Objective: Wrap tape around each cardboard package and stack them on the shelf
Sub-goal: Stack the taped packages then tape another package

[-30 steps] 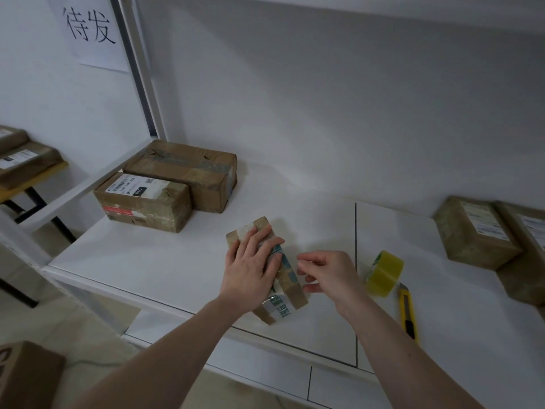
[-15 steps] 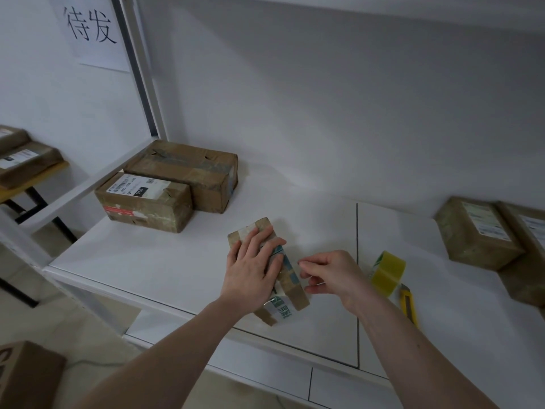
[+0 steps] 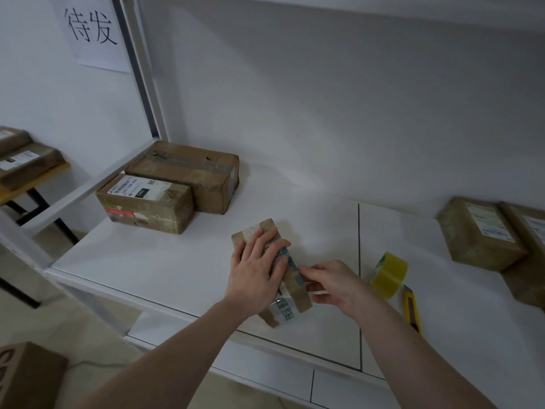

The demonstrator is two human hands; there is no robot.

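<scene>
Centre of the frame, low down: a small cardboard package (image 3: 290, 286) lies on the white shelf (image 3: 147, 261), angled with one end toward the near edge. The left hand (image 3: 255, 274) lies flat on top of it, fingers straight and slightly spread, pressing it down. The right hand (image 3: 333, 286) is just beside the package's right side, fingers curled, thumb and forefinger pinched together at the strip of clear tape (image 3: 296, 274) running across the box; how much tape is between the fingertips cannot be told. Printed tape bands the package's near end.

To the right of that hand a yellow tape roll (image 3: 389, 274) stands tilted on the shelf, and just below it lies a yellow utility knife (image 3: 411, 308), pointing toward the lower edge.

Left of centre, two larger packages sit side by side: a labelled box (image 3: 144, 203) in front, a plain brown box (image 3: 188, 175) touching it behind. At the right edge are two more labelled packages (image 3: 480, 234). Upper left, a paper sign (image 3: 91, 31) with handwritten characters hangs on the wall.
</scene>
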